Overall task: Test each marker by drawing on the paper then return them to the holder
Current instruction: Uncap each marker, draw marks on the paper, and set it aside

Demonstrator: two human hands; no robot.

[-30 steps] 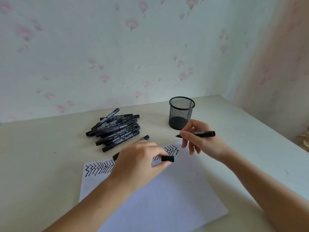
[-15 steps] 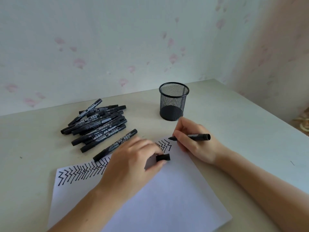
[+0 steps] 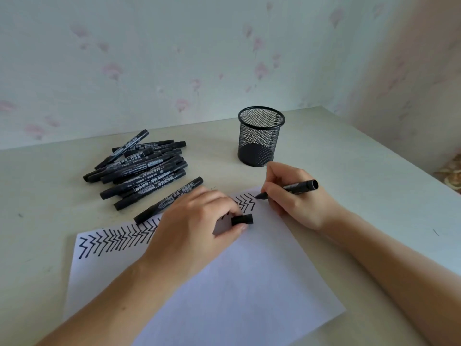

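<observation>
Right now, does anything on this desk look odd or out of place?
Only slightly: the mesh holder looks empty, while the markers lie piled loose on the desk, one apart, overlapping the paper's edge.

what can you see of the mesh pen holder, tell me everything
The mesh pen holder is a black round cup of wire mesh, metal by the look, with a solid rim and a dark solid base. It stands upright on the pale table near the wall, beyond the right hand, apart from it. No marker shows inside. Nothing touches it but the table.
</observation>
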